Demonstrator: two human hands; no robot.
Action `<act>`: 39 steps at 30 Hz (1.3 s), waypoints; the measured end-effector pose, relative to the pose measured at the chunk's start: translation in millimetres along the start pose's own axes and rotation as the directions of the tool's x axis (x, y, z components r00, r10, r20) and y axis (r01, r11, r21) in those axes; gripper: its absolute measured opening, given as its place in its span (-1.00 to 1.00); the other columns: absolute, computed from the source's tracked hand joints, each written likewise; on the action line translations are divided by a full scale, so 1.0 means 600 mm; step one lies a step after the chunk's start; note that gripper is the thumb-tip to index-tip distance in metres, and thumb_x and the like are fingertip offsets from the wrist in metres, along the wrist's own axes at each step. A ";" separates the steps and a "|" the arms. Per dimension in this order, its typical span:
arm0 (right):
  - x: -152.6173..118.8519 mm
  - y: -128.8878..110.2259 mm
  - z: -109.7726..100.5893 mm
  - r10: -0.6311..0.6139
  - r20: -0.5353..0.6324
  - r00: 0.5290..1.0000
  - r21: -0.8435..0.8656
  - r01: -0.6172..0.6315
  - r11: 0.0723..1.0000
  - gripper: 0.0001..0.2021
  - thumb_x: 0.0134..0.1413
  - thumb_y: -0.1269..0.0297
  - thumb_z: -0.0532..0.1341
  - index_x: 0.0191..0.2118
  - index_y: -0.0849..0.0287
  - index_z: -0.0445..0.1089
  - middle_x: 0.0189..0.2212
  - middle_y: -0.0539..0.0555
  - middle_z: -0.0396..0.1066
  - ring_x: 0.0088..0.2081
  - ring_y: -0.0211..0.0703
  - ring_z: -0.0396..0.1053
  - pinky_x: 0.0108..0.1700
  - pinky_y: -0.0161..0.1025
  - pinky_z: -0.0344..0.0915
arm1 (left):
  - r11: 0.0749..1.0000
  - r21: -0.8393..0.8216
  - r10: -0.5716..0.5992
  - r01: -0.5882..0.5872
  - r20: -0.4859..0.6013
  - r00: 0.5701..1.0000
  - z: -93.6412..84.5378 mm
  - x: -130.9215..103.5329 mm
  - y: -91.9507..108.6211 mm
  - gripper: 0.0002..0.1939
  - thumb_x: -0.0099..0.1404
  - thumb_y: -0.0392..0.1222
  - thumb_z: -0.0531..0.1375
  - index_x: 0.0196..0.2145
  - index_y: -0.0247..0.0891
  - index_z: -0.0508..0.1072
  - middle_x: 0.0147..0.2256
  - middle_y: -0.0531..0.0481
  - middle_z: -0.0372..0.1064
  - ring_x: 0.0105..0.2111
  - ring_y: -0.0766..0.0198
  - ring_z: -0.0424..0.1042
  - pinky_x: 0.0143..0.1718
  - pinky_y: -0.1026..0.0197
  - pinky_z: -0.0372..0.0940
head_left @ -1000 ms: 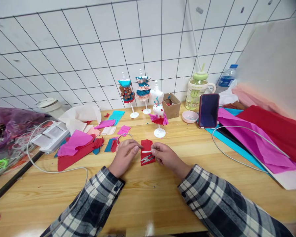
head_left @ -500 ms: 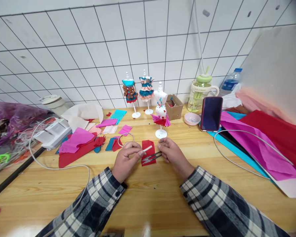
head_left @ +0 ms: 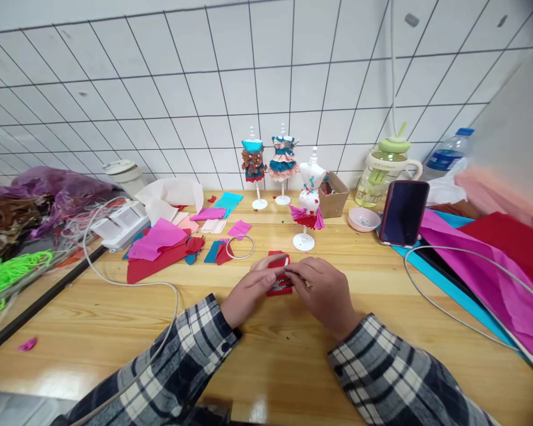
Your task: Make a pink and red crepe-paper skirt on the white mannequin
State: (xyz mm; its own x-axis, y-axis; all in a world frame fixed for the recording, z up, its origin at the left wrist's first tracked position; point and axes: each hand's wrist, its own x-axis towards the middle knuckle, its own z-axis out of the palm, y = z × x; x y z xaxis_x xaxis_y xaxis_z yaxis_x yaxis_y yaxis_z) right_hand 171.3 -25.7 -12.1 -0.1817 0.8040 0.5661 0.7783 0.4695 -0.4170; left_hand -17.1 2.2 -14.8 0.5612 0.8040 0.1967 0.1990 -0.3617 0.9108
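Front mannequin [head_left: 310, 201] is the landmark; it's standing upright on the worktop [head_left: 266, 349]. Both hands are meeting nearer the camera than it. Left hand [head_left: 250, 291] is reaching in from front-left, fingers extending, thumb lying along them; can't tell if it's gripping anything. Right hand [head_left: 324, 291] is working in front of the mannequin, slightly right, thumb and forefinger closing in a pinch at the left fingertips. Whatever sits in that pinch is too small to tell.

Red paper piece [head_left: 273, 292] is lying flat, front-left of the mannequin, partly hidden under the hands. Snips [head_left: 281, 286] are resting on it, partly covered. Metal ring [head_left: 240, 257] is lying left of the mannequin, slightly nearer the camera. Pink bowl [head_left: 364, 219] is sitting to its right, phone [head_left: 403, 213] standing farther right.
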 end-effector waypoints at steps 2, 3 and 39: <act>-0.001 0.002 0.002 0.023 0.004 1.000 0.032 -0.023 0.999 -0.81 0.24 0.25 0.12 -0.21 0.10 0.49 -0.33 0.04 0.49 -0.28 -0.17 0.38 -0.22 -0.27 0.20 | 0.985 0.167 0.038 -0.037 0.001 0.999 -0.003 0.001 0.003 -0.53 0.36 0.14 -0.03 0.06 -0.05 0.44 0.20 -0.09 0.17 0.23 -0.01 0.07 0.25 -0.16 -0.03; -0.001 0.002 0.003 0.036 0.008 0.999 0.041 -0.037 0.998 -0.81 0.24 0.25 0.12 -0.22 0.10 0.49 -0.34 0.04 0.49 -0.28 -0.18 0.38 -0.23 -0.28 0.21 | 0.973 0.225 0.052 -0.052 0.007 0.999 -0.004 0.001 0.004 -0.53 0.35 0.16 -0.02 0.07 -0.04 0.43 0.20 -0.08 0.17 0.22 -0.01 0.07 0.25 -0.16 -0.05; 0.007 -0.002 0.011 0.270 0.172 0.948 0.356 -0.315 0.880 -0.93 -0.03 0.36 0.21 -0.42 0.14 0.46 -0.51 0.00 0.42 -0.47 -0.23 0.33 -0.40 -0.31 0.21 | 0.707 0.700 0.195 -0.100 -0.056 0.979 -0.002 0.000 0.010 -0.80 0.31 -0.06 0.14 -0.21 0.06 0.58 0.08 0.00 0.29 0.02 0.02 0.15 0.04 -0.08 0.01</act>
State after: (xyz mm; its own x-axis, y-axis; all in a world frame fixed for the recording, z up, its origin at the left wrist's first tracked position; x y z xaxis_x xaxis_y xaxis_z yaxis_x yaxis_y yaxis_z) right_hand 165.6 -20.4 -13.6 -0.0655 0.9510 0.3021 0.5283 0.2899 -0.7980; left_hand -17.1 0.7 -9.0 0.5433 0.7434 0.3900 0.6467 -0.6669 0.3701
